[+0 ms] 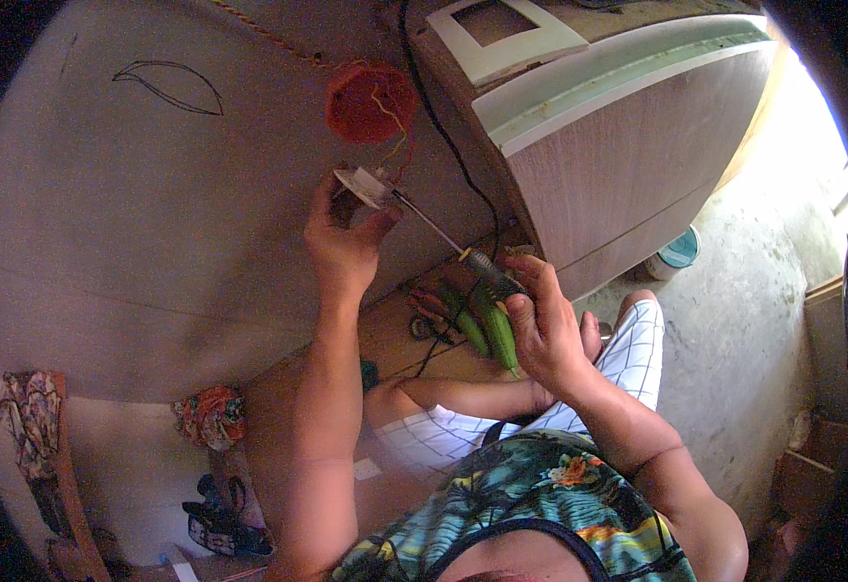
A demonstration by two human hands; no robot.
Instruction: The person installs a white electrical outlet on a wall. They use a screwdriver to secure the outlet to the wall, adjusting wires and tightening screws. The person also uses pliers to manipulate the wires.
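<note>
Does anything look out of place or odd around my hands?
The red wall box gapes uncovered, its thin wires running out to the white fitting in your left hand. What look like long green vegetables lie below your screwdriver, an odd thing beside wiring.

Ref wood-grain cabinet (627,160): grey wall (152,223) with drawn leaf outline (170,85) left of it, concrete floor (734,320) lower right, glaring light (816,126) past its right end.

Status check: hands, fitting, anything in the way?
Left hand holding white fitting; right hand on screwdriver, tip at fitting. Wires run from fitting to red box. Black cable hangs nearby, no clear obstruction.
</note>
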